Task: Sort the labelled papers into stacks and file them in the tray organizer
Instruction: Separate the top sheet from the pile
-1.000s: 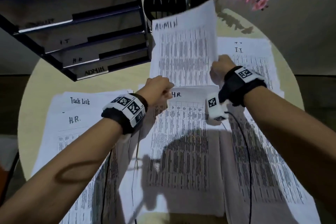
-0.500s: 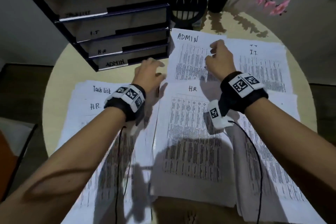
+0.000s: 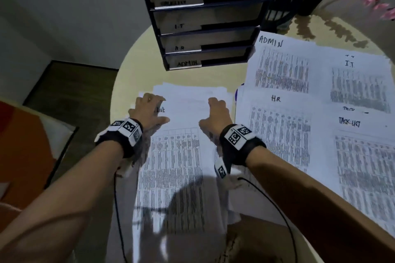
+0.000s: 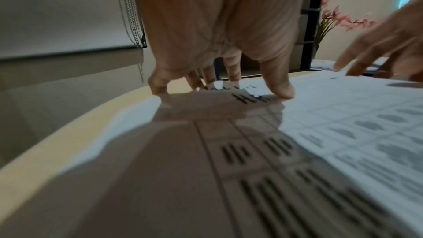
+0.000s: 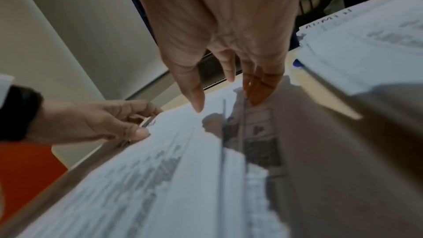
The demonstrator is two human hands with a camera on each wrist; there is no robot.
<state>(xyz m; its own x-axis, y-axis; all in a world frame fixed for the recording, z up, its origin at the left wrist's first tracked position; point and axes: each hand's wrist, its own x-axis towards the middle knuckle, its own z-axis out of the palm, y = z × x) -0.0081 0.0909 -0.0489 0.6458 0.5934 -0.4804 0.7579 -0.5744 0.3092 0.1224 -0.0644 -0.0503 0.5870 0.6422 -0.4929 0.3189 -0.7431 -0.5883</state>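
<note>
We see the left hand (image 3: 149, 111) and the right hand (image 3: 215, 116) on the near pile (image 3: 181, 156) of papers, which lies flat on the round table (image 3: 136, 64) with its long side running from us toward the tray (image 3: 205, 17). The left fingers (image 4: 233, 71) curl down and its thumb presses the top sheet by its left corner, but we cannot tell if they pinch it. The right fingers (image 5: 260, 86) are loosely bent with their tips on the sheet, and the ADMIN pile (image 3: 282, 64) lies to the right.
</note>
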